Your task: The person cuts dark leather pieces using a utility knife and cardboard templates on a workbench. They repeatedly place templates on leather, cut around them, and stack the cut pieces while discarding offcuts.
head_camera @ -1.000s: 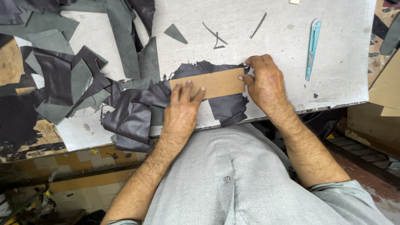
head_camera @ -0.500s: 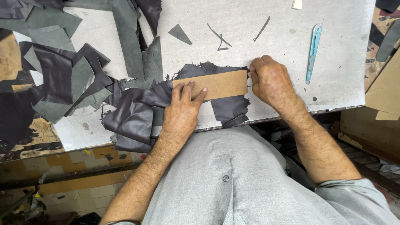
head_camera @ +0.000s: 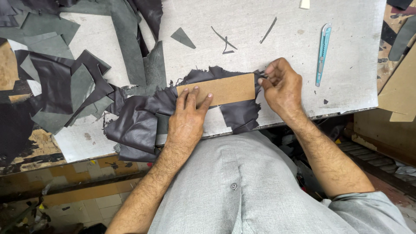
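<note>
A brown cardboard rectangle [head_camera: 225,89] lies on a piece of dark purple-grey leather [head_camera: 143,117] near the front edge of a light grey board [head_camera: 268,17]. My left hand [head_camera: 188,112] presses flat on the left end of the cardboard, fingers spread. My right hand [head_camera: 281,84] is at the cardboard's right end, its fingers curled and pinching at the leather edge there. Whether it holds a small blade is hidden by the fingers.
A light blue utility knife [head_camera: 323,52] lies on the board to the right of my right hand. Thin dark offcuts [head_camera: 225,43] and a triangular scrap [head_camera: 182,37] lie above the cardboard. A heap of dark leather pieces [head_camera: 56,86] covers the left. Brown card sheets [head_camera: 401,91] lean at the right.
My right hand has shifted slightly right and lifted off the cardboard's end, now pinching the leather edge beside it. My left hand stays pressed on the cardboard.
</note>
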